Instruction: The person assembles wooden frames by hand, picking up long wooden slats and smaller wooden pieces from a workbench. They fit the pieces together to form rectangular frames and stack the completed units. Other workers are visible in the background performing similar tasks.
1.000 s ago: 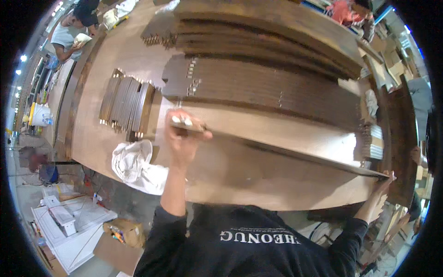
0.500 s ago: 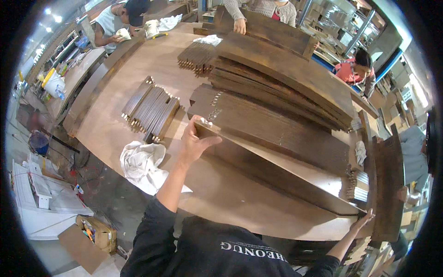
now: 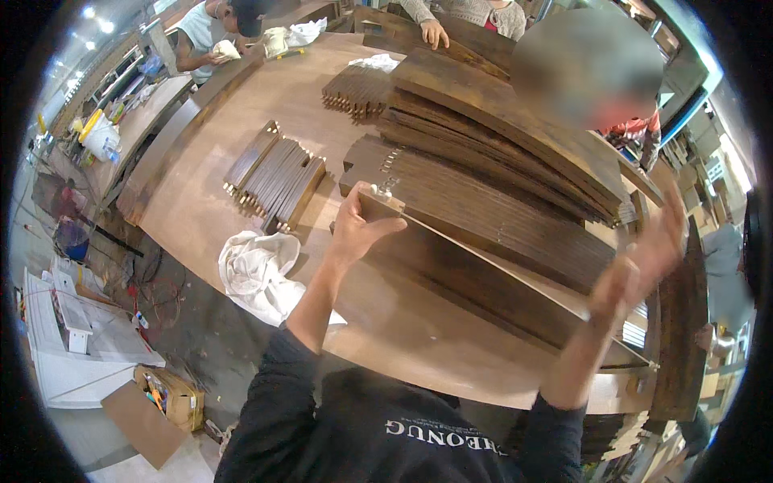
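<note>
A long dark-brown wooden board [image 3: 483, 290] stands on edge across the near part of the table. My left hand [image 3: 360, 229] grips its left end, thumb on the near face and fingers over the far side. Above the board's right part, my right hand [image 3: 640, 258] is lifted, blurred, with its fingers stretched out and nothing seen in it. Just behind the board lies a tight row of similar boards [image 3: 499, 213] with notched ends. Left of my left hand are a bundle of short dark slats [image 3: 278, 181] and a crumpled white cloth [image 3: 258, 270].
A high stack of wide dark boards [image 3: 515, 121] fills the far right of the table [image 3: 403, 330]. More short slats [image 3: 354, 90] lie at the back. Several people work around the table; one person's hand [image 3: 435, 34] rests on a far board. A cardboard box [image 3: 177, 398] is on the lower left.
My right hand has let go of the board's right end and risen up and away from me. My left hand keeps its grip. The whole view has shifted slightly.
</note>
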Demonstrator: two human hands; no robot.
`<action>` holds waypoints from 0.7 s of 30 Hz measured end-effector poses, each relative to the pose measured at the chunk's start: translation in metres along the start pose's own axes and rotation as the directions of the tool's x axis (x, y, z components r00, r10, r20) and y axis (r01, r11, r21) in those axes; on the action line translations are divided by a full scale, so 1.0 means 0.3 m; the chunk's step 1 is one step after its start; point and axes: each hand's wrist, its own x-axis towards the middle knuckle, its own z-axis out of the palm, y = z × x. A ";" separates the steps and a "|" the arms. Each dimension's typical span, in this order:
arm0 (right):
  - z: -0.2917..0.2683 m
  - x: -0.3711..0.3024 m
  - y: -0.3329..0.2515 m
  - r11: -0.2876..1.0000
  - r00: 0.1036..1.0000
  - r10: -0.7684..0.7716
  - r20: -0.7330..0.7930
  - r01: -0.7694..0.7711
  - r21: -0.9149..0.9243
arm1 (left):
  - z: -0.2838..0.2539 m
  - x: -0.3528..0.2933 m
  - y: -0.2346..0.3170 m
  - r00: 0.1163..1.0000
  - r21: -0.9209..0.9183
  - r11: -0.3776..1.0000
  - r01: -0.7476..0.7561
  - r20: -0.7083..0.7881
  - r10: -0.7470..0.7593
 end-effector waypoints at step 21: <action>0.484 -0.227 -0.115 0.822 0.278 0.538 0.796 -0.384 -0.422 | 0.001 -0.008 0.012 0.997 0.332 0.942 -0.039 -0.050 0.059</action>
